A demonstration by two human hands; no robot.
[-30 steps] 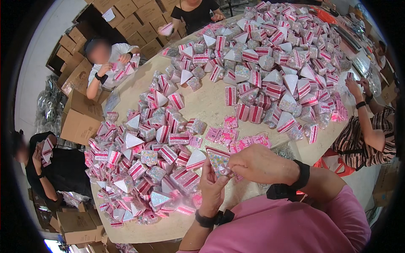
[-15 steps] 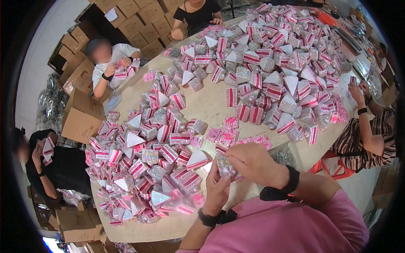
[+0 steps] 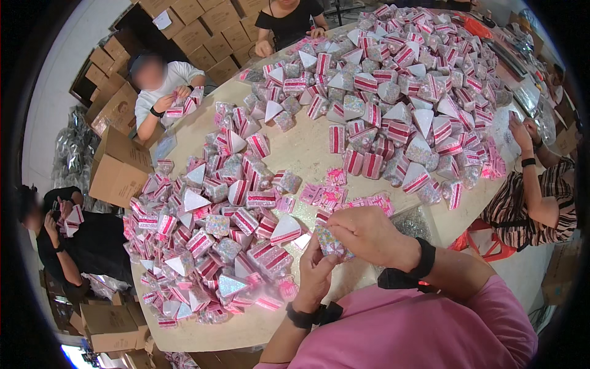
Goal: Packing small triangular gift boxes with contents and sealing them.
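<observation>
Close to my body, above the near edge of the table, a glittery cake-slice ornament sits between my two hands. My left hand grips its lower left side, thumb in front. My right hand is bent over its upper right side, with the fingertips pinched at the slice and partly hidden by the back of the hand. Pink and red stripes show at the top of the slice, and pale sequins cover its face. Just beyond my hands lie pink printed cards.
Heaps of similar striped cake slices cover the table left and far right. A clear bag of glittery material lies by my right forearm. Several other people work around the table. Cardboard boxes stand at the left.
My hands stay nearly in place, with the slice shifted very slightly. The person at the far left has moved their hands and slice a little; the hand of the person at the top has lifted slightly rightward.
</observation>
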